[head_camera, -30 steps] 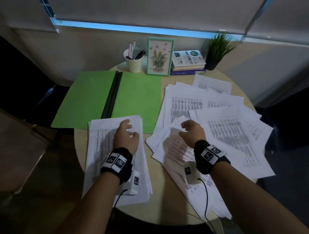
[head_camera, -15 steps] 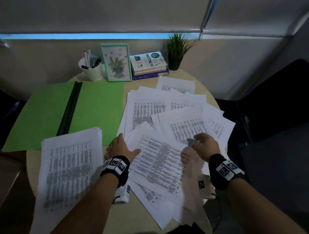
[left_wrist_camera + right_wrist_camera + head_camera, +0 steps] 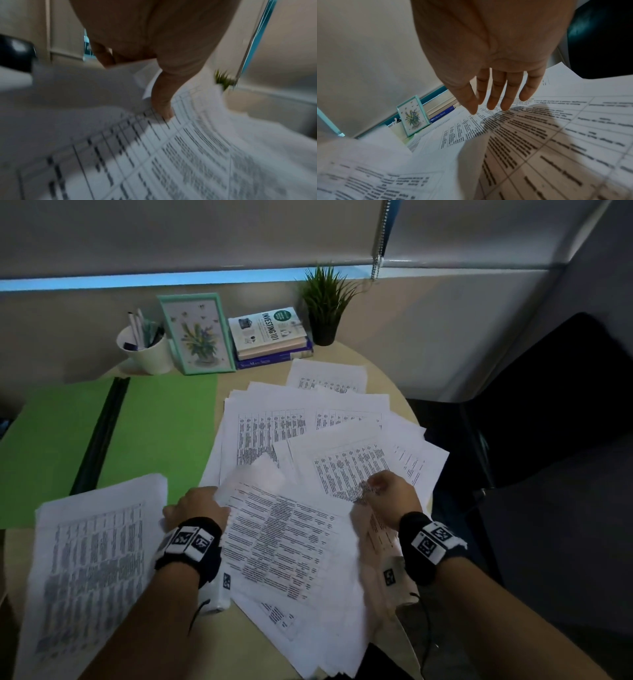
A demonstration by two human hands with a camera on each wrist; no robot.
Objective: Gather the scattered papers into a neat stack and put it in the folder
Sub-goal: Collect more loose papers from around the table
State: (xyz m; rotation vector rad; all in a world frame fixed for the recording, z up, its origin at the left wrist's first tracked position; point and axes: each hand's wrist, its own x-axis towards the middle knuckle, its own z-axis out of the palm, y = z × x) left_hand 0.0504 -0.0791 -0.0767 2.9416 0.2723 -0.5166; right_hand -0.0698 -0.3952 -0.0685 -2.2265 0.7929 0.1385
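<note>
An open green folder (image 3: 164, 433) lies at the table's left. A gathered paper stack (image 3: 92, 559) rests at the near left, overlapping the folder's front edge. Scattered printed papers (image 3: 308, 422) cover the right half. My left hand (image 3: 197, 506) pinches the left edge of the nearest printed sheet (image 3: 284, 542), whose corner lifts over my fingers. In the left wrist view my thumb (image 3: 162, 108) presses on that sheet (image 3: 171, 155). My right hand (image 3: 390, 491) is at the sheet's right side, and its straight fingers (image 3: 496, 97) hover just over the papers (image 3: 565, 121).
A pen cup (image 3: 147, 350), a framed flower picture (image 3: 197, 333), stacked books (image 3: 270, 337) and a potted plant (image 3: 325, 302) line the back of the round table (image 3: 239, 655). A dark chair (image 3: 565, 405) stands to the right. Papers overhang the near right edge.
My left hand has left the gathered stack and moved right to take the near sheet's left edge. My right hand has moved right across the scattered sheets, and the head view swung right.
</note>
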